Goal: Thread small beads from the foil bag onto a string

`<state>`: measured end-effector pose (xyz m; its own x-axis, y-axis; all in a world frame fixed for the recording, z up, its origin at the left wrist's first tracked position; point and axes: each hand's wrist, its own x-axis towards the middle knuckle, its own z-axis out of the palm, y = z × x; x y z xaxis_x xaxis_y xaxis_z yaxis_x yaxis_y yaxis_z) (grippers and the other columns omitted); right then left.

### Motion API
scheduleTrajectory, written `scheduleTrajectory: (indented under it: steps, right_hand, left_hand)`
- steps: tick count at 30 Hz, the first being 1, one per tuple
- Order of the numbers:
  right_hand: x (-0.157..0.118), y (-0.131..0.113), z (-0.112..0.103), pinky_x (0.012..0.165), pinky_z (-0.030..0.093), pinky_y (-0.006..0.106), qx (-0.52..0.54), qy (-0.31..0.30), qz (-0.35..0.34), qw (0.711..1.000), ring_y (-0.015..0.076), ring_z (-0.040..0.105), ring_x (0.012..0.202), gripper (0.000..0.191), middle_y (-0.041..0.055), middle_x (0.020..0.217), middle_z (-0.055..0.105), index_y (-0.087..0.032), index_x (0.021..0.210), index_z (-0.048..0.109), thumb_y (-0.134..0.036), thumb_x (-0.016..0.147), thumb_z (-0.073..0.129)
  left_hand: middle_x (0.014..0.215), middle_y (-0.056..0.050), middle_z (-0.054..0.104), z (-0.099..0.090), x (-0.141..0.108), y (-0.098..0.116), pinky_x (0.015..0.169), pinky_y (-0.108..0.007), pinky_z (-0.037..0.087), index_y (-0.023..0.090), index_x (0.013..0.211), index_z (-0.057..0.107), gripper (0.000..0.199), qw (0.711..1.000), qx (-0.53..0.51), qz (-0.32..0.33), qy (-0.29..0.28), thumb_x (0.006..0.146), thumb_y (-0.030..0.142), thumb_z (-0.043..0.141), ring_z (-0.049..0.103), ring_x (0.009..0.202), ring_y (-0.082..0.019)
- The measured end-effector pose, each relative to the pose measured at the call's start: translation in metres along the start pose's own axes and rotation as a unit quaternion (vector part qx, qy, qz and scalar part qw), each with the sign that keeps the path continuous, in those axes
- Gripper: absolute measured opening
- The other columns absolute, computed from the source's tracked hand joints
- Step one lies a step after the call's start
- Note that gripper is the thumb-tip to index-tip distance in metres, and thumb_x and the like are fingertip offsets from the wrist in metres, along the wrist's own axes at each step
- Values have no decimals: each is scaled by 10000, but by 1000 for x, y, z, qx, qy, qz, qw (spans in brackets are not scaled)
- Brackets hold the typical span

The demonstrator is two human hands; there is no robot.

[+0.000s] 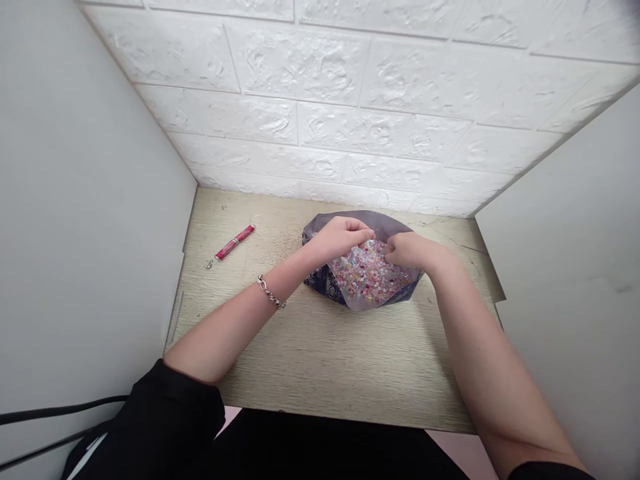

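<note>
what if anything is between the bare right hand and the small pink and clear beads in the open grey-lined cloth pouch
Nothing visible: the right hand reaches in over the right side of the pouch, its curled fingers at the beads.

Plain black sleeves (173,407), pretty loose on the left, ending around the elbows. Chunky silver chain bracelet (271,292) on the left wrist (286,275) too.

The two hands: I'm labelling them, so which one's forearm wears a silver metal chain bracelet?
The left hand: the silver metal chain bracelet circles its forearm, while the right hand has none.
</note>
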<state>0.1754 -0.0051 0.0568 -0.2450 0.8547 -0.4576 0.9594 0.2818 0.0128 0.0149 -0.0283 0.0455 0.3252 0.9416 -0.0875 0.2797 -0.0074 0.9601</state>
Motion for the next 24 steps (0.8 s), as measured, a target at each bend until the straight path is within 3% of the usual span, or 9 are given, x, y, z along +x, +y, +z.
scheduleTrajectory:
  steps: [3,5,9,13,16,24]
  right_hand:
    - [-3,8,-4,547,386,221,64,15,-28,997,152,557,699,172,70,817,617,-156,761,556,-227,733,402]
    - [-7,14,-6,518,376,210,162,29,-69,984,126,529,624,147,34,728,593,-172,761,521,-231,747,387]
    - [-10,18,-10,546,386,191,363,67,-180,912,97,499,603,105,0,669,540,-174,807,502,-242,757,439]
    - [-4,16,-8,635,414,213,484,88,-217,843,91,507,625,127,-8,657,528,-155,807,505,-267,747,500]
    - [1,14,-5,664,428,231,529,86,-221,814,90,518,632,164,-10,672,531,-152,810,503,-292,731,535]
    - [3,16,-1,696,434,226,559,68,-239,791,86,542,676,169,-5,714,559,-157,822,512,-290,727,557]
  left_hand:
    - [540,39,426,1,-1,1,405,-209,208,152,673,561,190,1000,-11,-7,0,699,334,513,286,397,-18]
    - [497,52,383,2,-1,2,407,-207,203,152,668,558,192,1000,-19,-4,-1,697,338,516,273,395,-22]
    - [448,65,334,4,-2,2,415,-203,200,150,667,553,205,999,-30,10,8,702,348,511,262,398,-28]
    - [447,65,341,4,-2,2,423,-205,207,149,686,559,210,999,-32,9,19,704,353,508,267,405,-31]
    - [437,67,330,4,-1,2,432,-207,210,144,690,567,215,999,-38,19,19,705,350,505,267,409,-34]
    - [433,70,325,3,1,1,432,-207,208,147,665,549,218,999,-41,21,19,707,355,503,265,405,-31]
